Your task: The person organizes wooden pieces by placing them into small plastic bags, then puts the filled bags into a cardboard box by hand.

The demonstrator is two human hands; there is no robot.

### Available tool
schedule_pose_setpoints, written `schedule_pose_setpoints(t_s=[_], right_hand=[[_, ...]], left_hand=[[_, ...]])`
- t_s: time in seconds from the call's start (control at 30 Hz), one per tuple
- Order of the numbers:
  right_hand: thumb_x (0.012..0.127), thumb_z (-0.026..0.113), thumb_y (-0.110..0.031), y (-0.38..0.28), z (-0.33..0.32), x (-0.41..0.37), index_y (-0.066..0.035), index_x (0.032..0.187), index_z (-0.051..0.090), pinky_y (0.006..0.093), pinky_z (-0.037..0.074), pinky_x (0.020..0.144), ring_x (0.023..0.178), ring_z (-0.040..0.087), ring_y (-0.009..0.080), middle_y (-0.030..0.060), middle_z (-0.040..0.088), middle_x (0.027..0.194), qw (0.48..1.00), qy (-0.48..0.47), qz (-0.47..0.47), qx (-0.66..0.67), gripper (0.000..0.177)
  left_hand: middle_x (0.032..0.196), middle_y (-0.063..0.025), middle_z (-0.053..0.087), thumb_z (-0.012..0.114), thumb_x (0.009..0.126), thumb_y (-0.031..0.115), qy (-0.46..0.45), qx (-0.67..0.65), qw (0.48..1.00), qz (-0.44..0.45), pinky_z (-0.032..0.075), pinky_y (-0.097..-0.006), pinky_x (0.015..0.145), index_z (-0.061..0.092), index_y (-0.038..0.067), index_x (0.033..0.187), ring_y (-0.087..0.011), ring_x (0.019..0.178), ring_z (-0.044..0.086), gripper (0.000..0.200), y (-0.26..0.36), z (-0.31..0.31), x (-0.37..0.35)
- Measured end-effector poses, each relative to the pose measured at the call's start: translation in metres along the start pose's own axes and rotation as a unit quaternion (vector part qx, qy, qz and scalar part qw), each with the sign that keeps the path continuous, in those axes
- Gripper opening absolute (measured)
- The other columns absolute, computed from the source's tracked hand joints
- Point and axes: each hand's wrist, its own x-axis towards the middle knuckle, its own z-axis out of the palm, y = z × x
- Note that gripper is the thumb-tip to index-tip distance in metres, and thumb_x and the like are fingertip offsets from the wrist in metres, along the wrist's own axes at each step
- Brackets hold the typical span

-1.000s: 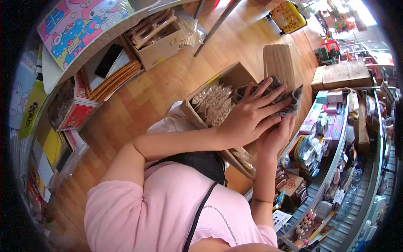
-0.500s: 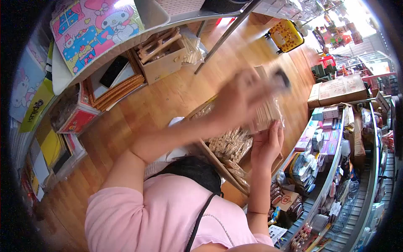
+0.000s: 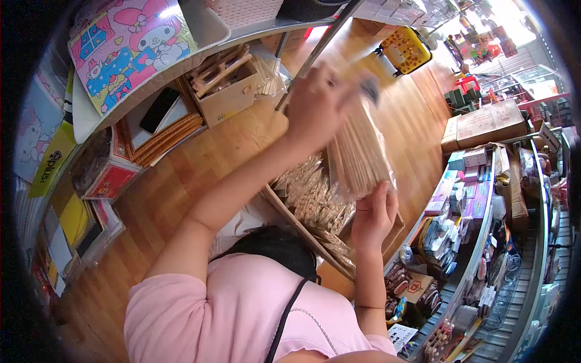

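My right hand (image 3: pixel 376 215) grips the lower edge of a clear plastic bag of thin wooden sticks (image 3: pixel 360 154), fingers closed on it. The bag stands tilted above a cardboard box (image 3: pixel 293 221). Over the bag's upper end is my left hand (image 3: pixel 315 106), smeared by motion and closed. A dark grey object (image 3: pixel 369 89) sticks out past its fingers, too blurred to name. Inside the box lie several plastic packs of light wooden pieces (image 3: pixel 318 202).
To the left, shelves hold a cartoon picture board (image 3: pixel 130 51), wooden frames (image 3: pixel 175 133), a phone (image 3: pixel 160 110) and a box of wooden items (image 3: pixel 227 94). A shelf of packaged goods (image 3: pixel 448 230) runs along the right. A yellow suitcase (image 3: pixel 405 51) stands on the wooden floor.
My left hand and the dark object have moved left and up. The bag of sticks has tilted and shows more of its length. My right hand has shifted slightly down and left.
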Motion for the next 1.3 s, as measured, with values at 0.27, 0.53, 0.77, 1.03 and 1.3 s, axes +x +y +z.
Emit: schedule_pose_setpoints(t_s=[0.27, 0.53, 0.77, 1.03, 1.3], right_hand=[[0.092, 0.043, -0.016, 0.009, -0.006, 0.014, -0.004, 0.121, 0.040, 0.0323, 0.047, 0.082, 0.097, 0.056, 0.0181, 0.0092, 0.054, 0.110, 0.993, 0.096, 0.026, 0.059, 0.031], [0.093, 0.045, -0.021, 0.004, -0.002, -0.008, -0.003, 0.112, 0.047, 0.0308, 0.046, 0.082, 0.097, 0.055, 0.0158, 0.0075, 0.055, 0.106, 0.999, -0.017, 0.036, 0.015, 0.027], [0.093, 0.045, -0.022, 0.009, -0.010, 0.004, -0.003, 0.113, 0.047, 0.0301, 0.045, 0.084, 0.098, 0.054, 0.0160, 0.0088, 0.054, 0.111, 0.999, -0.008, -0.015, 0.036, 0.027], [0.094, 0.043, -0.026, 0.006, 0.008, -0.007, -0.004, 0.115, 0.044, 0.0316, 0.042, 0.087, 0.102, 0.052, 0.0169, 0.0087, 0.051, 0.114, 0.999, -0.011, 0.001, 0.038, 0.031], [0.094, 0.043, -0.024, 0.004, 0.001, 0.000, -0.005, 0.111, 0.047, 0.0285, 0.042, 0.085, 0.099, 0.053, 0.0151, 0.0068, 0.054, 0.108, 0.999, -0.006, -0.022, 0.032, 0.026]], left_hand=[[0.094, -0.0055, 0.047, 0.059, 0.080, 0.030, -0.183, -0.181, 0.966, 0.010, 0.036, -0.0377, 0.075, 0.056, 0.022, 0.120, -0.0210, 0.090, 0.046, 0.040, 0.075, -0.018, -0.041], [0.137, -0.0051, 0.039, 0.051, 0.086, 0.027, -0.117, -0.105, 0.988, 0.007, 0.015, -0.0527, 0.103, 0.056, 0.017, 0.118, -0.0315, 0.132, 0.023, 0.034, 0.050, -0.018, -0.009], [0.133, -0.0070, 0.043, 0.047, 0.088, 0.024, -0.103, -0.306, 0.942, -0.091, 0.010, -0.0572, 0.103, 0.049, 0.007, 0.124, -0.0332, 0.132, 0.021, 0.039, 0.073, -0.011, -0.045], [0.138, -0.0019, 0.037, 0.047, 0.088, 0.023, -0.105, -0.169, 0.980, -0.010, 0.011, -0.0591, 0.102, 0.046, 0.011, 0.127, -0.0361, 0.132, 0.019, 0.041, 0.057, -0.018, -0.015], [0.135, -0.0073, 0.040, 0.047, 0.090, 0.022, -0.092, -0.293, 0.947, -0.090, 0.013, -0.0521, 0.105, 0.045, 0.007, 0.127, -0.0347, 0.132, 0.021, 0.041, 0.072, -0.013, -0.049]])
